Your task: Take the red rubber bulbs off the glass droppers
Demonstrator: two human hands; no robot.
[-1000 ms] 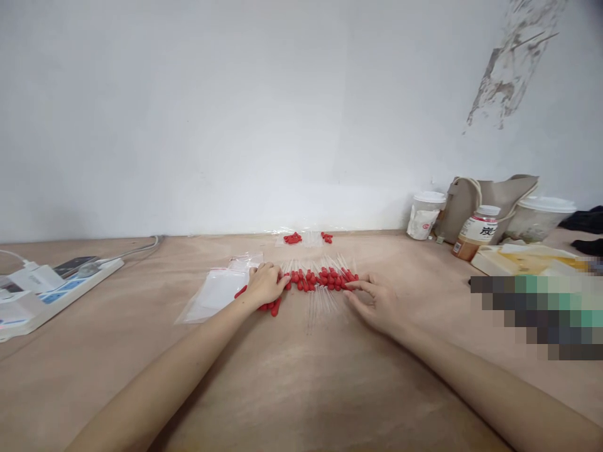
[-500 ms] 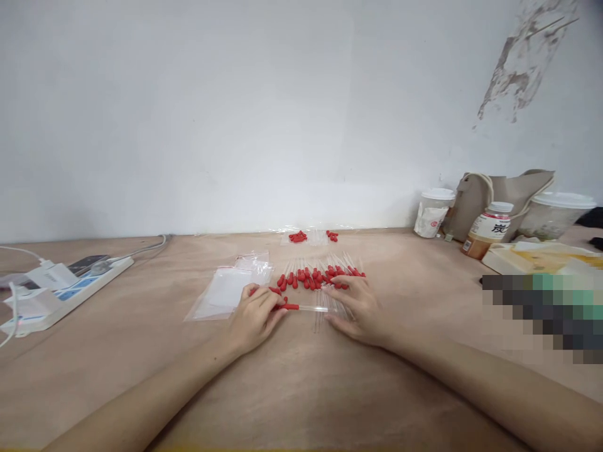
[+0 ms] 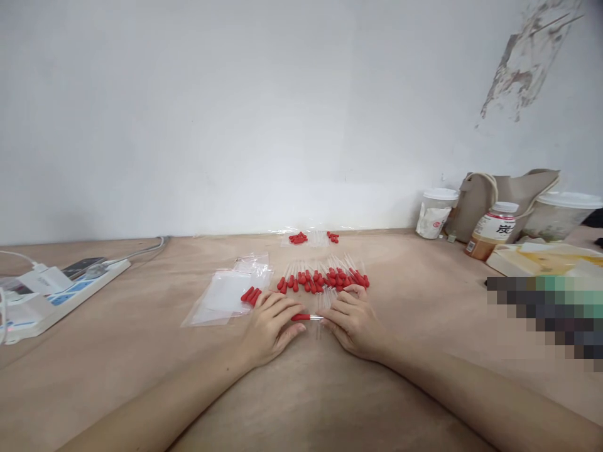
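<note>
The two hands have drawn closer together since half a second ago: the left hand [image 3: 272,328] has shifted rightward and the right hand [image 3: 354,321] has come back toward the person, so less glass shows between them. The red-bulbed glass dropper [image 3: 302,317] lies between the hands, its long axis running left to right, nearly level, bulb end toward the left hand and tube toward the right. The left hand's fingers are curled around the bulb; the right hand pinches the tube, its far end hidden. Loose red bulbs [image 3: 250,295], more exposed than before, lie just beyond and left of the left hand, beside clear plastic bags [image 3: 221,294]. Beyond both hands, a row of red-bulbed droppers [image 3: 308,280] stays on the table [image 3: 264,402], glass tubes pointing away.
</note>
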